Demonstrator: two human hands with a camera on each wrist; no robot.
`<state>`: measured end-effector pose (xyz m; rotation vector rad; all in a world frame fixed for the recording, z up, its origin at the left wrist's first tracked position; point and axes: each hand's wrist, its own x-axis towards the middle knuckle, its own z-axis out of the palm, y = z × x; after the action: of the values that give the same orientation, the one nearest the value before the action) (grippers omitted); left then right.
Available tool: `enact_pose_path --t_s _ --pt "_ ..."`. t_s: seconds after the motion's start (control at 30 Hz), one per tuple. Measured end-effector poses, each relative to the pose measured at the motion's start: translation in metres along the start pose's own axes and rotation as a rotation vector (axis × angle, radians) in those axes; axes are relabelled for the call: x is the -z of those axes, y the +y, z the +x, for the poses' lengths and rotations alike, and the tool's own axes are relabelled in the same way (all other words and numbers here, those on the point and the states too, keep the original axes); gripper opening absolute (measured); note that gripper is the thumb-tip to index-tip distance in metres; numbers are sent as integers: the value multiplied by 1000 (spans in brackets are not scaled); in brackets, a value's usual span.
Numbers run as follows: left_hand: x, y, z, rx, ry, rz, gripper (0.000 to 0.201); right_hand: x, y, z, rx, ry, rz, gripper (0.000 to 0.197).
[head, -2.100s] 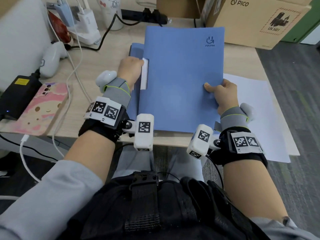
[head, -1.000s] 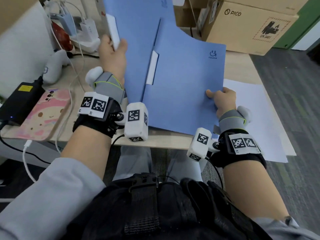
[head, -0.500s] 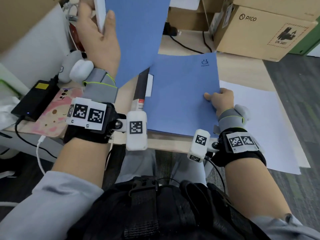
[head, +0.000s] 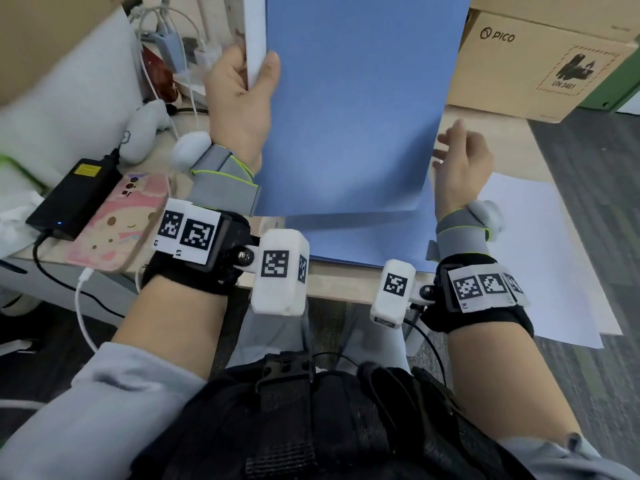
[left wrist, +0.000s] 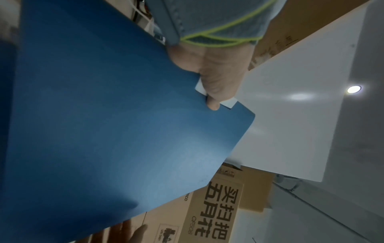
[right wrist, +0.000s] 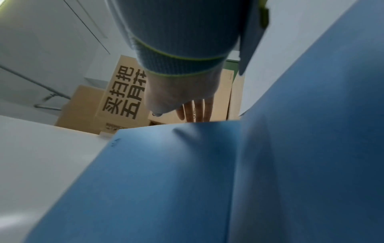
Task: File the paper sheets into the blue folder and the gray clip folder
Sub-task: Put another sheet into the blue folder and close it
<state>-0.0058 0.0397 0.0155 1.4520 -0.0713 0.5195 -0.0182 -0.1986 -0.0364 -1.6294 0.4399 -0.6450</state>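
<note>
My left hand (head: 251, 69) holds a blue folder (head: 353, 98) upright above the desk, thumb and fingers pinching its spine edge at the white label (head: 256, 32). The left wrist view shows the thumb (left wrist: 213, 100) clamped over that label on the blue folder (left wrist: 104, 115). A second blue folder (head: 363, 244) lies flat on the desk beneath it. My right hand (head: 460, 157) hovers beside the raised folder's right edge, fingers (right wrist: 195, 111) straight and holding nothing. White paper sheets (head: 540, 258) lie on the desk to the right. No gray clip folder is visible.
A PICO cardboard box (head: 540, 53) stands at the back right. Left of my hands are a pink-cased phone (head: 114, 220), a black power adapter (head: 72, 195), white cables and a white controller (head: 145, 129). The desk's front edge (head: 332, 284) runs just before my wrists.
My left hand has lifted one blue folder off the other and swung it upright across the view. My right hand has let go of the lower folder's edge and risen off it.
</note>
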Motion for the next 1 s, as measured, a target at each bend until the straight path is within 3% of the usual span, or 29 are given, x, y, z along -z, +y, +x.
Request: enact_pose_path --t_s 0.1,0.17,0.27,0.33,0.47,0.63,0.7,0.8,0.93,1.0 --pt "-10 -17 -8 114 -63 -27 8 1 -3 -3 23 -26 -17 22" --pt "-16 -30 -15 203 -69 17 9 2 7 -7 13 -7 -78 32" --pt "-16 -60 -27 359 -46 161 25 8 27 -12 -64 -13 -207 41" --pt "-13 -77 -36 412 -71 238 21 13 39 -17 -129 -51 -277 41" --pt "-6 -89 -47 396 -108 385 13 19 46 -23 -203 -79 -285 38" --pt "-6 -85 -42 329 -136 476 12 19 39 -25 -237 -13 -189 26" --pt "-6 -82 -38 306 -191 529 24 20 39 -24 -252 1 -179 33" --pt "-2 -79 -34 279 -269 620 41 22 41 -26 -264 25 -162 26" --pt "5 -80 -30 328 -331 599 15 26 43 -23 -289 35 -164 28" --pt "11 -76 -28 422 -340 576 14 31 41 -18 -314 34 -134 28"
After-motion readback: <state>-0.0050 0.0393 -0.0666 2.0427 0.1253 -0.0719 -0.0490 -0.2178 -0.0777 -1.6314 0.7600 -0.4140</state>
